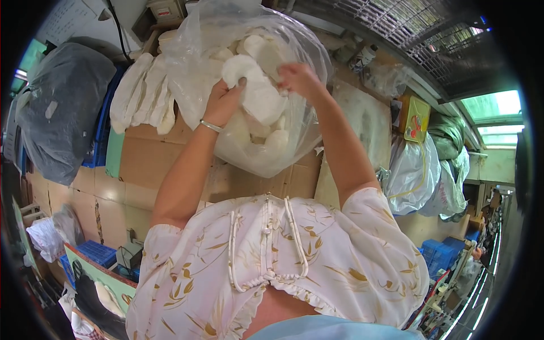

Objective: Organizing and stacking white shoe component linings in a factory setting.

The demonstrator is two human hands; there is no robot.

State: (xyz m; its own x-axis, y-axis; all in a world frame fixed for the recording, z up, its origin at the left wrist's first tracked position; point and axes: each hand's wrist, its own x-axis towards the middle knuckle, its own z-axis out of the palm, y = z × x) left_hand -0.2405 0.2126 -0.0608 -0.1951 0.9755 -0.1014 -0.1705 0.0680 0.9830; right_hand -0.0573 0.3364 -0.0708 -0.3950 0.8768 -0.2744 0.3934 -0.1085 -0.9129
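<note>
A large clear plastic bag (258, 158) stands open on the cardboard-covered bench, filled with loose white insole-shaped pieces (276, 139). My left hand (224, 103) grips a white insole (262, 97) at its left edge, thumb on top, above the bag's mouth. Just right of that insole is my right hand (300, 79), over the bag's right side. Motion smears its fingers, so whether they hold anything is unclear. Rows of similar white insoles (139, 88) lie stacked to the left of the bag.
Brown cardboard (153, 150) covers the bench on the near side. A dark plastic-wrapped bundle (62, 102) stands at far left. On the right are a pale board (360, 122), a yellow tin (415, 116) and hanging white bags (413, 175). A metal grille (391, 28) is at upper right.
</note>
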